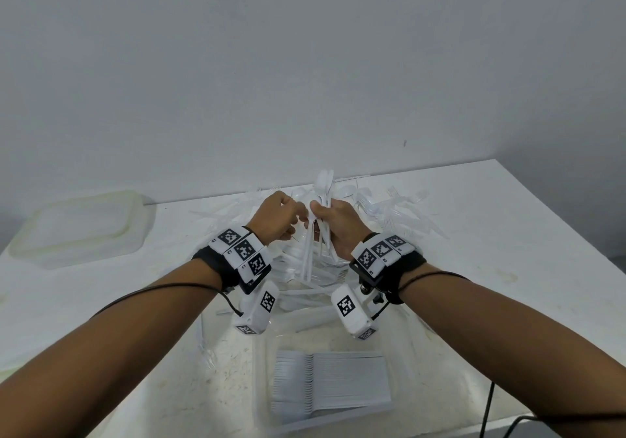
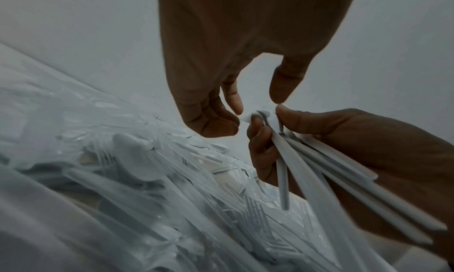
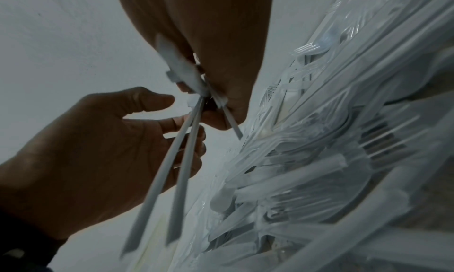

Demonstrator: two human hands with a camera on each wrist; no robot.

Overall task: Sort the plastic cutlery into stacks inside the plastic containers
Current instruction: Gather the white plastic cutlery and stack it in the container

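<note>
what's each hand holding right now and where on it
The right hand grips a bunch of white plastic spoons at the necks, bowls up, handles hanging. The left hand reaches its fingertips to that bunch; no grip is clear.

A loose heap of white and clear plastic cutlery [image 1: 382,214] is crowding the table directly beneath and beyond both hands; bare white tabletop [image 1: 491,234] is lying open to their right.
</note>
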